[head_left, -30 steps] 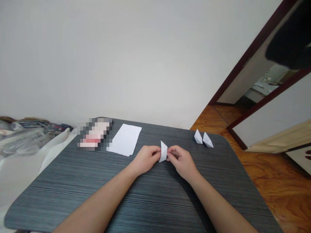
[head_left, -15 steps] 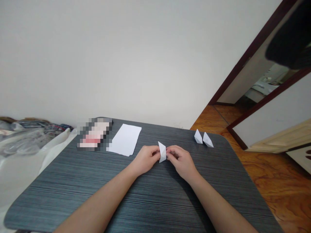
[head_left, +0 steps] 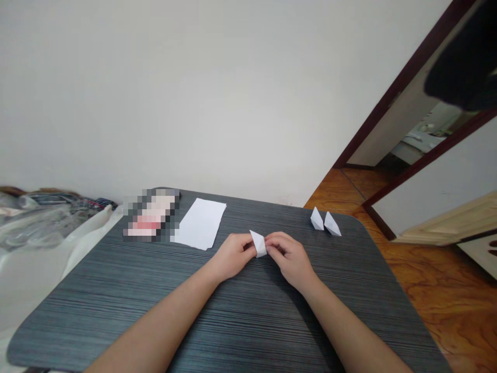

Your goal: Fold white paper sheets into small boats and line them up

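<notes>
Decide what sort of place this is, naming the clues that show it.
Probably a room in a home: a dark streaked table by a plain wall, wood-grain floor, and a dark reddish door frame.

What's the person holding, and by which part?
A folded white paper: its left side is in the left hand, its right side in the right hand.

No readable text, brands, numbers or signs; 1 pixelated item [head_left: 149, 217] at far left of the table [head_left: 233, 331], any print scrambled by blocks; dark marks [head_left: 492, 252] on cream panel [head_left: 474, 254], right edge, cut off, not legible.
</notes>
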`<state>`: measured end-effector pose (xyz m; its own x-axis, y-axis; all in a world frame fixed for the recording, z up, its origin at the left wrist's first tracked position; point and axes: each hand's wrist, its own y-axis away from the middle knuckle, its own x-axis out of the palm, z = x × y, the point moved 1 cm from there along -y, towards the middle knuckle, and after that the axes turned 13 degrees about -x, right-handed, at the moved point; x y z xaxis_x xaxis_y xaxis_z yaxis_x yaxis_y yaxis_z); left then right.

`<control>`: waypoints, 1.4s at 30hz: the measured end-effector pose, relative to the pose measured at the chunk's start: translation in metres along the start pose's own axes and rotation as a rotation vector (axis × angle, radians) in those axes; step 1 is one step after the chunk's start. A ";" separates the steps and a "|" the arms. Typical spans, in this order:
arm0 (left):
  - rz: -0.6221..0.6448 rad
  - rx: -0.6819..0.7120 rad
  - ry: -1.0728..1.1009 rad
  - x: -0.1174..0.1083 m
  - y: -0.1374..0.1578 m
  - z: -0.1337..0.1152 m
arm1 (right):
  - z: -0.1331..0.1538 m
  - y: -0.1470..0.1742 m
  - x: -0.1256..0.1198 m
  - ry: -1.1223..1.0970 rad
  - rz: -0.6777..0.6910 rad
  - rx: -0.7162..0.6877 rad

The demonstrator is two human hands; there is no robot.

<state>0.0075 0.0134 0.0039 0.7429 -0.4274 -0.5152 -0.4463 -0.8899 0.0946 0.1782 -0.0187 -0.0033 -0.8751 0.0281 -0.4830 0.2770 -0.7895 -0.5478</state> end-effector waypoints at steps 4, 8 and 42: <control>0.021 -0.002 0.018 0.000 0.001 -0.001 | 0.001 0.000 -0.001 0.004 0.018 -0.002; 0.035 -0.007 0.037 0.000 0.002 -0.003 | 0.002 0.000 -0.002 0.000 0.038 0.008; -0.088 0.059 0.056 -0.003 -0.003 0.004 | -0.001 0.006 -0.011 0.012 0.092 -0.049</control>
<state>0.0042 0.0178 0.0015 0.8066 -0.3576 -0.4706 -0.4052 -0.9142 0.0000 0.1895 -0.0230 -0.0021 -0.8404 -0.0355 -0.5408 0.3753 -0.7580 -0.5335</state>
